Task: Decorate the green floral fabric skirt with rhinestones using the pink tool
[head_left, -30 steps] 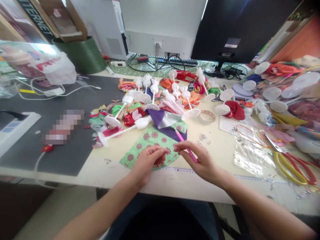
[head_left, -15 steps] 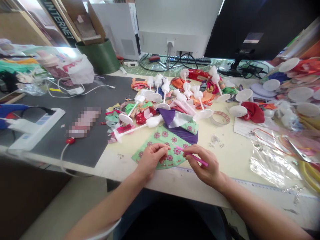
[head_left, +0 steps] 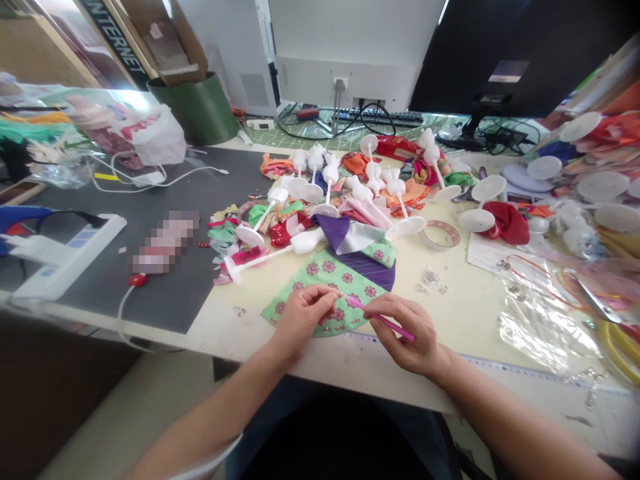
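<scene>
My right hand [head_left: 407, 333] grips a thin pink pen-like stick [head_left: 395, 325], its tip pointing left toward my other hand. Thumb and forefinger of my left hand [head_left: 311, 313] are pinched together; whatever sits between them is too small to make out. Both hands rest over a green flowered fabric piece [head_left: 327, 270], spread flat on the table. Purple cloth [head_left: 367, 270] joins or lies against its upper edge. Behind it, a white doll-form stand [head_left: 300, 241] lies tilted on its side. A small cluster of shiny bits [head_left: 429, 277] is right of the fabric.
White mini mannequin stands [head_left: 330, 173] crowd a heap of coloured scraps at the back. A tape roll [head_left: 439, 235], scissors [head_left: 593, 299] and a clear plastic bag [head_left: 543, 333] lie to the right. A power strip [head_left: 75, 257] and cables occupy the left. A ruler [head_left: 505, 367] runs along the front.
The pink stick has tilted slightly and its tip is a little lower, nearer my left fingertips. My left hand's pinch is unchanged. The whole view has shifted slightly.
</scene>
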A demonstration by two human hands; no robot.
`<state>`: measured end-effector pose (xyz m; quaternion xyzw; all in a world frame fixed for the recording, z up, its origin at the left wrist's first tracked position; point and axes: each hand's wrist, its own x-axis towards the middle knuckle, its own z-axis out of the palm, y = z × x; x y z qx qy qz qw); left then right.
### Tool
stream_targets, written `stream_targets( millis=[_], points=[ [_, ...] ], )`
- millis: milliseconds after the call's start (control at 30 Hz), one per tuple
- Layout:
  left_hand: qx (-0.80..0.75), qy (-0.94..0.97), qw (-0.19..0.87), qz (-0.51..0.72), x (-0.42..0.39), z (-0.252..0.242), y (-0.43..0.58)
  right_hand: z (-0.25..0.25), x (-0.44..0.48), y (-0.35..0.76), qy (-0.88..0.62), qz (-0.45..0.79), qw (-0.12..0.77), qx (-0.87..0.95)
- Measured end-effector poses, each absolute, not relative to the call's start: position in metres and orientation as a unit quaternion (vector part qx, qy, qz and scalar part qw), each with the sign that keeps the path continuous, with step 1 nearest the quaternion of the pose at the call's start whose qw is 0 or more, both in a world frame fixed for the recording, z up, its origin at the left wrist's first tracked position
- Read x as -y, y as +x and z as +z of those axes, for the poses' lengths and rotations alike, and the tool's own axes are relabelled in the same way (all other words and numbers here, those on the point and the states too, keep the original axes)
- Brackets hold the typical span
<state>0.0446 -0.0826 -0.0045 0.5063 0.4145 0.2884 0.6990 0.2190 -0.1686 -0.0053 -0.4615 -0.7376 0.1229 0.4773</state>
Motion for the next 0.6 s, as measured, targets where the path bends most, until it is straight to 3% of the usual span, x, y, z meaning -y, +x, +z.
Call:
stream_targets(
  millis=[600],
  points=[
    [-0.412, 0.524, 0.685, 0.294, 0.0818, -0.007, 0.0454, -0.0053, 0.1675, 0.2188, -0.446, 0.111, 0.491, 0.74]
  ],
)
